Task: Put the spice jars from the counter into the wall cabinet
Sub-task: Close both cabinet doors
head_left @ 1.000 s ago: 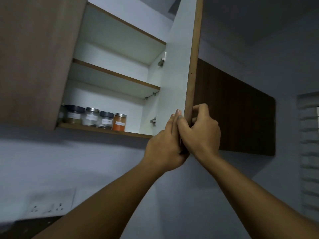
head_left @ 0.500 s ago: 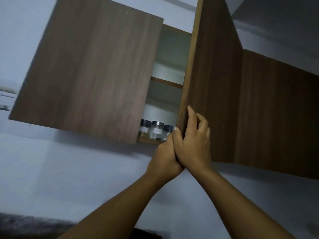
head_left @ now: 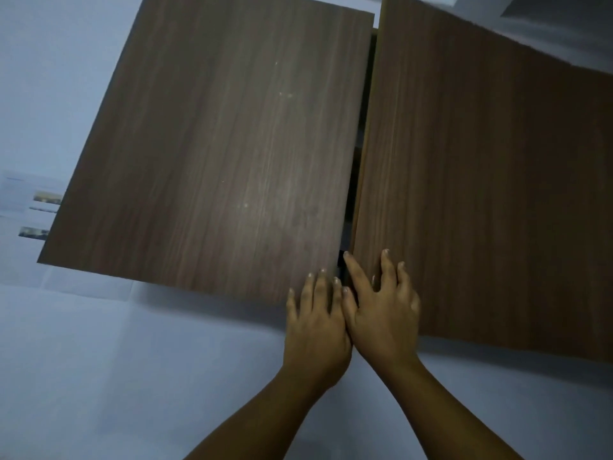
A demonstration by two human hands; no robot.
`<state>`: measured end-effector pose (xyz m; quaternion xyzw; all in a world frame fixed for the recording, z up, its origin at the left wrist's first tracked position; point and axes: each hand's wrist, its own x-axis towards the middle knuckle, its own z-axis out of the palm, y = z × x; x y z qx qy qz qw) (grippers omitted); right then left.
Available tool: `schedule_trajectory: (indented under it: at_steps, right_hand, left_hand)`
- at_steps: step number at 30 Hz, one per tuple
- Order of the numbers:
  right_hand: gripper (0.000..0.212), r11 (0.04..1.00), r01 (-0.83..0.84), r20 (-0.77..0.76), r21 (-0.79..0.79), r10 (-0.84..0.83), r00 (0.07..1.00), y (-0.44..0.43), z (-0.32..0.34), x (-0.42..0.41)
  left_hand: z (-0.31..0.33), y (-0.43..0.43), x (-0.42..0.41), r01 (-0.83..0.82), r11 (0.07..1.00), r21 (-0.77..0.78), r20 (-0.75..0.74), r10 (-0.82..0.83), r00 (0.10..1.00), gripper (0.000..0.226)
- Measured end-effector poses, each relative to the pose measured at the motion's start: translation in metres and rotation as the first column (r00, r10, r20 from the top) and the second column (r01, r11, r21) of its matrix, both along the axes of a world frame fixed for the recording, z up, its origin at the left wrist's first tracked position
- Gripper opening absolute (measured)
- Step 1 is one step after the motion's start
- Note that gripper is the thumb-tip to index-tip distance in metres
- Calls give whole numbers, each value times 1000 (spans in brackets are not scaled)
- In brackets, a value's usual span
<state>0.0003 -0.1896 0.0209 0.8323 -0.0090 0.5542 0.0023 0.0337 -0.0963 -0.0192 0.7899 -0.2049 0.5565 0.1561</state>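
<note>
The wall cabinet fills the upper view with two dark wood-grain doors. Its left door lies flat and its right door stands almost flush, leaving a narrow dark gap between them. My left hand lies with straight fingers at the left door's lower right corner. My right hand presses flat with spread fingers on the right door's lower left corner. The two hands touch side by side. No spice jar shows; the cabinet's inside is hidden behind the doors.
A pale wall runs below and to the left of the cabinet. At the far left edge is a blurred pale object with dark strips.
The right door has swung nearly closed, hiding the shelves and the jars seen earlier. My right hand went from gripping the door's edge to pressing flat on its face.
</note>
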Motion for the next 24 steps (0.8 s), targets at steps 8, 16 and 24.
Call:
schedule_trajectory:
  at_steps: [8,16,24]
  right_hand:
    - [58,999,13,25,34,-14,1000,0,-8,55]
    - [57,998,-60,15,36,60,998,-11,-14,81]
    - [63,994,-109,-33,23,109,993,-14,-9,85]
  left_hand:
    - [-2,0,44,-144,988,54,24,143,989,70]
    - [-5,-2,53,-151,988,26,20,151,988,82]
    - [3,9,44,-155,978,141,-46,163,986,82]
